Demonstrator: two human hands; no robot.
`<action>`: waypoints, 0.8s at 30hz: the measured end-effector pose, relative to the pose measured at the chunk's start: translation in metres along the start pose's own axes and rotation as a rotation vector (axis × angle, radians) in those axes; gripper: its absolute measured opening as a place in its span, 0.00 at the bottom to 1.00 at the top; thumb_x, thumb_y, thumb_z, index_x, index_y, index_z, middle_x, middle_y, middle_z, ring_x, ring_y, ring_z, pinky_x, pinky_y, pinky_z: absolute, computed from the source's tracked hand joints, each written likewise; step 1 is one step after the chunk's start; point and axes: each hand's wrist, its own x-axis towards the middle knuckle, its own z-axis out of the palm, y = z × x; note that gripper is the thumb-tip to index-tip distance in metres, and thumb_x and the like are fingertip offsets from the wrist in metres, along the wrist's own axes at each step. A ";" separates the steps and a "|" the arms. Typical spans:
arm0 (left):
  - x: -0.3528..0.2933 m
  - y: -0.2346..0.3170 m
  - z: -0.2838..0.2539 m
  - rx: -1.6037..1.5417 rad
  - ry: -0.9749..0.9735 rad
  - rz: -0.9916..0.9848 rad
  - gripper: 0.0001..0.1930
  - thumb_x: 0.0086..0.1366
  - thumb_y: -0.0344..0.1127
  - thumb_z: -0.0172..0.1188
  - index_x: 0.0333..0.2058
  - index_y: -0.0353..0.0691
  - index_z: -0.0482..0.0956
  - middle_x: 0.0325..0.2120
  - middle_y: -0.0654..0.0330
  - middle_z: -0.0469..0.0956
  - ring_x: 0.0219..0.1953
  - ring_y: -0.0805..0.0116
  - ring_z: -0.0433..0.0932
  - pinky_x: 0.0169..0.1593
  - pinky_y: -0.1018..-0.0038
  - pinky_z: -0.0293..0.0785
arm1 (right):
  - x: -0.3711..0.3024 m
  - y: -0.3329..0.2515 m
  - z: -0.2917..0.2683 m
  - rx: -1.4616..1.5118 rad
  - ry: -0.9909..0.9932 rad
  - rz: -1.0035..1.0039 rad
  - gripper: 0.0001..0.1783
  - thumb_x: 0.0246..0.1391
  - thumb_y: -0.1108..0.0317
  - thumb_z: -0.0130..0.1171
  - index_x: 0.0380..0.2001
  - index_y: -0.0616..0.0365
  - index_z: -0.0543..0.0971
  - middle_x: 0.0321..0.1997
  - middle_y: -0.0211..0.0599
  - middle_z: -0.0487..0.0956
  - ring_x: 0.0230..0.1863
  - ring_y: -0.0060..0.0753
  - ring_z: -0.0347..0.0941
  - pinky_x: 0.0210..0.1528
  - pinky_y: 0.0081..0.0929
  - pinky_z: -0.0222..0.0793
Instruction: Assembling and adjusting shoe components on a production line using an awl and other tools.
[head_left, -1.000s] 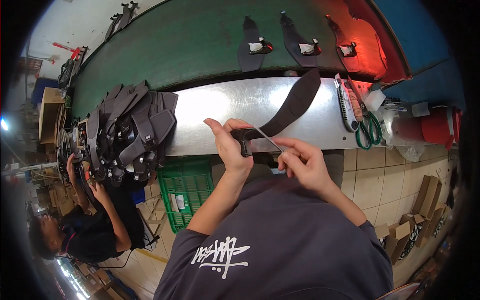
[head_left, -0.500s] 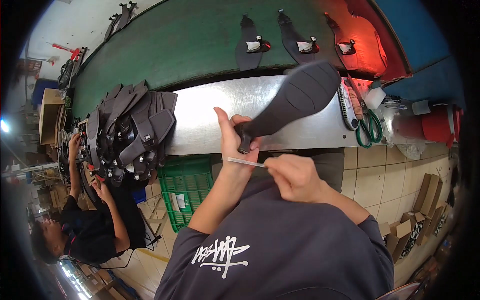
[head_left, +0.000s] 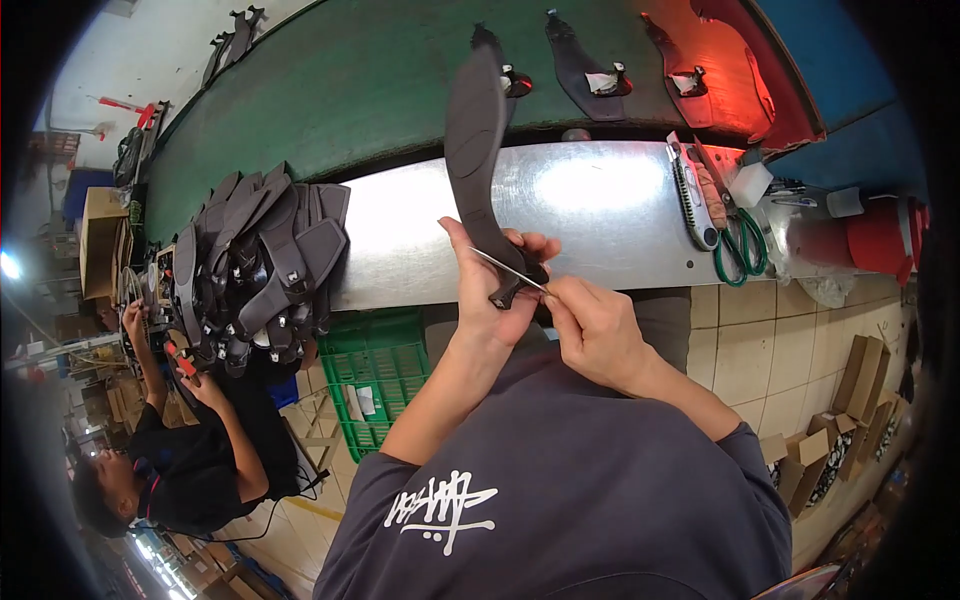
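My left hand (head_left: 484,312) holds a dark grey, sole-shaped piece (head_left: 474,140) by its narrow lower end, with the thumb raised beside it. The wide end of the piece points up and leans a little left. My right hand (head_left: 602,328) pinches a thin, flat silver tool (head_left: 496,262). That tool lies slantwise across the narrow end, close to my left palm; whether its edge touches the piece I cannot tell.
A pile of similar dark pieces (head_left: 262,250) lies on the metal table (head_left: 590,225) at left. A cutter knife (head_left: 692,200) and green-handled scissors (head_left: 738,245) lie right. More pieces rest on the green belt (head_left: 350,90). A co-worker (head_left: 200,460) sits left above the floor; a green crate (head_left: 385,360) stands below.
The sole-shaped piece has swung from leaning right to nearly upright. My right hand has moved up slightly, bringing the silver tool from my left wrist across the piece's narrow end.
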 end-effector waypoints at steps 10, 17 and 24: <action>0.011 -0.001 -0.012 0.013 -0.006 -0.083 0.37 0.59 0.77 0.40 0.23 0.43 0.69 0.17 0.59 0.69 0.21 0.61 0.69 0.30 0.68 0.69 | -0.004 -0.005 -0.001 0.054 -0.056 -0.053 0.04 0.51 0.79 0.56 0.31 0.62 0.73 0.25 0.43 0.74 0.24 0.46 0.73 0.26 0.34 0.68; 0.022 -0.001 -0.024 0.055 0.051 -0.099 0.36 0.59 0.76 0.40 0.27 0.41 0.69 0.19 0.59 0.70 0.24 0.62 0.71 0.30 0.71 0.69 | -0.023 -0.013 0.004 0.048 -0.298 -0.203 0.04 0.48 0.79 0.58 0.28 0.59 0.73 0.23 0.40 0.73 0.22 0.43 0.72 0.23 0.33 0.67; 0.007 0.009 -0.010 0.194 -0.095 -0.111 0.27 0.71 0.57 0.42 0.44 0.36 0.75 0.31 0.55 0.79 0.37 0.64 0.81 0.40 0.68 0.77 | 0.014 -0.001 -0.019 0.289 0.022 0.061 0.15 0.49 0.77 0.61 0.43 0.60 0.77 0.26 0.35 0.72 0.20 0.28 0.67 0.24 0.23 0.64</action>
